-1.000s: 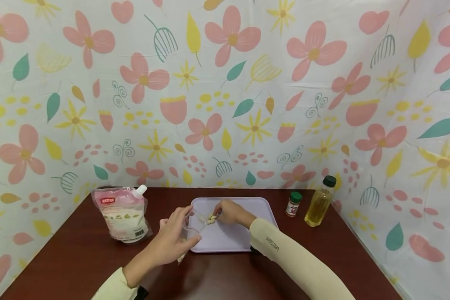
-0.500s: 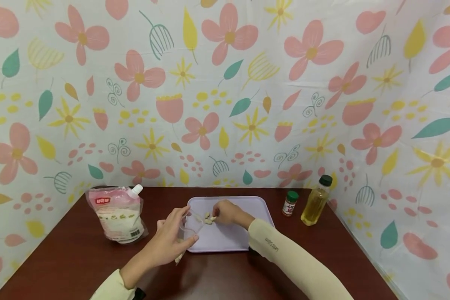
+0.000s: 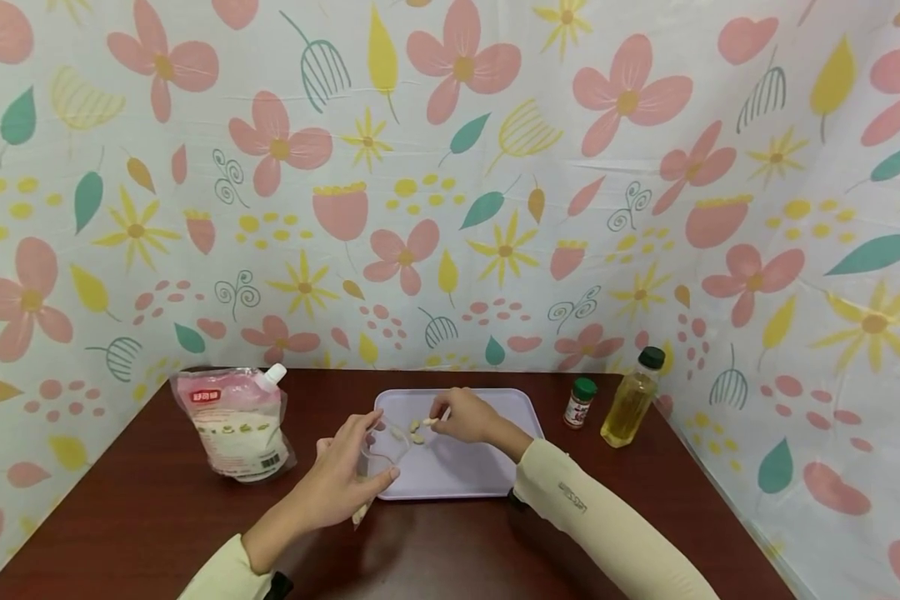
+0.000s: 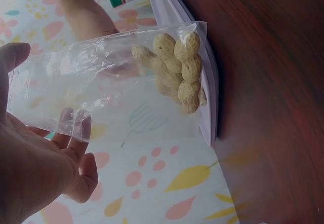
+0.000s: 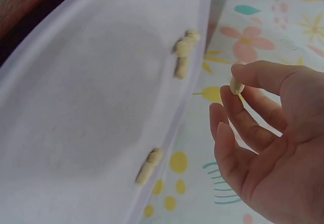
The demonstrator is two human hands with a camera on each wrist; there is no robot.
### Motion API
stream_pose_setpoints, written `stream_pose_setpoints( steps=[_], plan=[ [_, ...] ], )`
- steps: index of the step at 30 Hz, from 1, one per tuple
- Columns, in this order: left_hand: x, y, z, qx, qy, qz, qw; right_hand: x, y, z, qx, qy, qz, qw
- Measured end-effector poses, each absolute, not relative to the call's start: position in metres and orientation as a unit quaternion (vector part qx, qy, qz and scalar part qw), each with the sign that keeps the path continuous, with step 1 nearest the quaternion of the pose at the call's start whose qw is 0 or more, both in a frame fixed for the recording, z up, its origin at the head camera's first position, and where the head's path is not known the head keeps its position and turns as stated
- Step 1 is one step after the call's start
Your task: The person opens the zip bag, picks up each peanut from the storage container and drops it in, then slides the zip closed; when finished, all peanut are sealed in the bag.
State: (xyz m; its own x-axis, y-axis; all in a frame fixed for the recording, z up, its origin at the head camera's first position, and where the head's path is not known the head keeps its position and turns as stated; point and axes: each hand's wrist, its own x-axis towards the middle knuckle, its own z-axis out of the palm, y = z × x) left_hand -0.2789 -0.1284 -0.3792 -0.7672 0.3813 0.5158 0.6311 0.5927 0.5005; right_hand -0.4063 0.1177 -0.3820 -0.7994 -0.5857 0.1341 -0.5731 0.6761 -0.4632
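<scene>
My left hand (image 3: pixel 333 479) holds a clear plastic bag (image 4: pixel 111 77) by its mouth, thumb on one side and fingers on the other, the mouth spread wide. Several unshelled peanuts (image 4: pixel 188 72) lie at the bottom of the bag, just in front of the lilac tray's (image 3: pixel 495 483) near edge. Over the tray, my right hand (image 3: pixel 471 415) pinches a single peanut (image 5: pixel 236 85) between thumb and forefinger. More peanuts (image 3: pixel 416 433) lie loose on the tray, left of the right hand; the right wrist view shows a few of these near the rim.
A pouch with a white cap (image 3: pixel 236 425) stands on the left of the dark table (image 3: pixel 450 550). To the tray's right are a small green-lidded jar (image 3: pixel 580 404) and an oil bottle (image 3: pixel 632 404). A flowered cloth (image 3: pixel 435 192) hangs behind.
My right hand has picked a peanut from the small group on the tray and moved slightly up and to the right with it. The left hand keeps its hold on the bag.
</scene>
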Motion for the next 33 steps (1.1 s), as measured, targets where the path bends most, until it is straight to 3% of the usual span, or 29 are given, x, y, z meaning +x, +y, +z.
stream_pose_setpoints(
  steps=[12,33],
  plan=[
    [-0.281,-0.126,-0.38,-0.285,-0.872,-0.353,0.184,-0.384,0.121,-0.36,-0.309,0.897,-0.315,-0.039],
    [-0.282,-0.124,-0.386,-0.294,-0.869,-0.358,0.176,-0.319,0.111,-0.329,-0.31,0.851,-0.422,-0.046]
  ],
)
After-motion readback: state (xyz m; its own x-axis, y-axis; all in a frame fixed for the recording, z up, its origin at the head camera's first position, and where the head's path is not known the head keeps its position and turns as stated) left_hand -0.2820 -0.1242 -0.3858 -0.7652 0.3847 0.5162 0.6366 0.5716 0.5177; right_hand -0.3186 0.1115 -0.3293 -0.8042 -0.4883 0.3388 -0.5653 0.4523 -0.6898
